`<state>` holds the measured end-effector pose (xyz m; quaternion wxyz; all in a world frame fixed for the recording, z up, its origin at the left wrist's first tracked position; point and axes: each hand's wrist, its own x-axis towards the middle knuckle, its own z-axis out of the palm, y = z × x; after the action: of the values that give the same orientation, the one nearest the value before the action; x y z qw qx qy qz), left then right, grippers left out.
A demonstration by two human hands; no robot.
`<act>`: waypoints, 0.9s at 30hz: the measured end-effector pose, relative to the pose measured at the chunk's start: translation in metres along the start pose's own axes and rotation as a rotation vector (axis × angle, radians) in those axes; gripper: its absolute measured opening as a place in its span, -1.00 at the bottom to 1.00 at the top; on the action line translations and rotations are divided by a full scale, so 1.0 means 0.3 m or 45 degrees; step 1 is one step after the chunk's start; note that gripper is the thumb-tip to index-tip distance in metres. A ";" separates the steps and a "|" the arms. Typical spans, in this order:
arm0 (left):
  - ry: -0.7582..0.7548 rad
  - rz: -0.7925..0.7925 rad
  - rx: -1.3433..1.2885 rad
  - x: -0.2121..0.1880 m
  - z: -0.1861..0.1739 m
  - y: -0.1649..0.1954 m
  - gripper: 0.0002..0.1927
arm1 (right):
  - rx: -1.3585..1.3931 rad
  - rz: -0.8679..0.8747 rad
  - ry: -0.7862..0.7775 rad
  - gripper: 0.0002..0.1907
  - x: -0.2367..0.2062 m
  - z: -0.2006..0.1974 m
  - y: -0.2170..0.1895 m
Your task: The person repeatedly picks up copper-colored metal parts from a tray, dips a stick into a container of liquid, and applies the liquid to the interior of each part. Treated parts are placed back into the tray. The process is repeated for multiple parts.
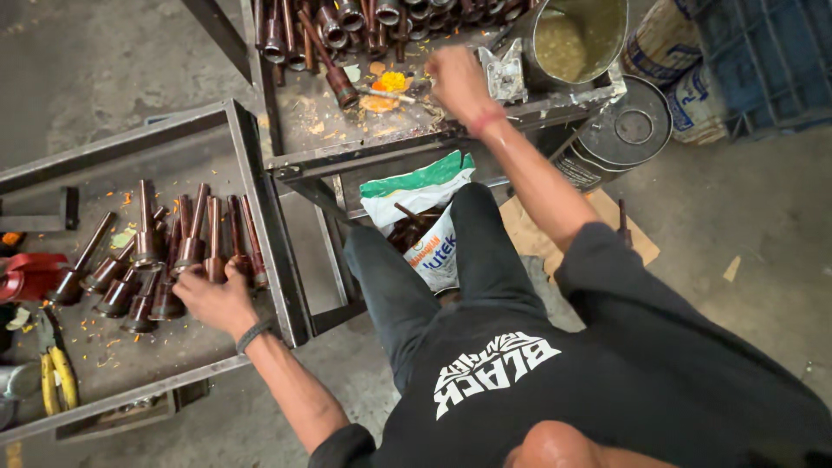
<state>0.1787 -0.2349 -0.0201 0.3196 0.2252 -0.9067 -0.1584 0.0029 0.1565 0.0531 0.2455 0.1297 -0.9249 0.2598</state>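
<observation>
Reaching both ways, your left hand point(217, 299) grips a brown spindle point(214, 247) and could topple its neighbours; your right hand point(458, 80), curled around something unclear, nears the brush point(386, 94).

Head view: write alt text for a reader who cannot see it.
Seen from above, a person's left hand rests on brown metal rods lying on a metal tray. The right hand reaches to a workbench with more rods, by a tin of yellowish liquid.
</observation>
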 end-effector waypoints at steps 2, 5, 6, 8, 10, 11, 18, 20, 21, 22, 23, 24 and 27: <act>-0.023 -0.035 -0.002 0.003 -0.001 -0.001 -0.57 | -0.157 0.143 -0.289 -0.90 0.056 0.008 -0.030; -0.023 -0.023 -0.020 0.009 -0.006 -0.008 -0.57 | -0.239 0.072 -0.359 -0.96 0.071 0.019 -0.072; -0.021 -0.012 -0.023 0.012 -0.007 -0.011 -0.57 | -0.239 0.001 -0.327 -0.98 0.074 0.025 -0.089; -0.012 -0.005 0.011 0.017 -0.007 -0.015 -0.57 | -0.175 0.050 -0.543 -0.91 0.072 0.038 -0.113; -0.022 -0.013 0.037 0.019 -0.002 -0.014 -0.57 | -0.170 0.078 -0.628 -0.88 0.062 0.049 -0.117; -0.030 -0.020 0.047 0.021 0.000 -0.013 -0.56 | -0.193 0.079 -0.598 -0.89 0.059 0.054 -0.113; -0.046 -0.023 0.066 0.022 0.003 -0.004 -0.56 | -0.357 -0.049 -0.660 -0.87 0.039 0.084 -0.107; -0.039 -0.017 0.079 0.020 0.003 -0.005 -0.55 | -0.402 -0.071 -0.710 -0.84 0.031 0.088 -0.120; -0.037 -0.012 0.085 0.020 0.005 -0.005 -0.55 | -0.425 -0.080 -0.734 -0.83 0.028 0.089 -0.125; -0.043 -0.027 0.089 0.019 0.006 -0.006 -0.54 | -0.457 -0.067 -0.796 -0.83 0.027 0.087 -0.128; -0.051 -0.043 0.093 0.018 0.007 -0.006 -0.54 | -0.491 -0.054 -0.860 -0.83 0.023 0.086 -0.131; -0.060 -0.059 0.099 0.016 0.009 -0.008 -0.53 | -0.524 -0.040 -0.925 -0.83 0.020 0.084 -0.131; -0.048 -0.022 0.103 0.013 0.009 -0.010 -0.53 | -0.389 0.109 -0.787 -0.85 0.025 0.074 -0.116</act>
<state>0.1751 -0.2390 -0.0214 0.2918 0.2427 -0.9162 -0.1285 0.0008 0.1145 0.0550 -0.0409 0.1251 -0.9883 0.0768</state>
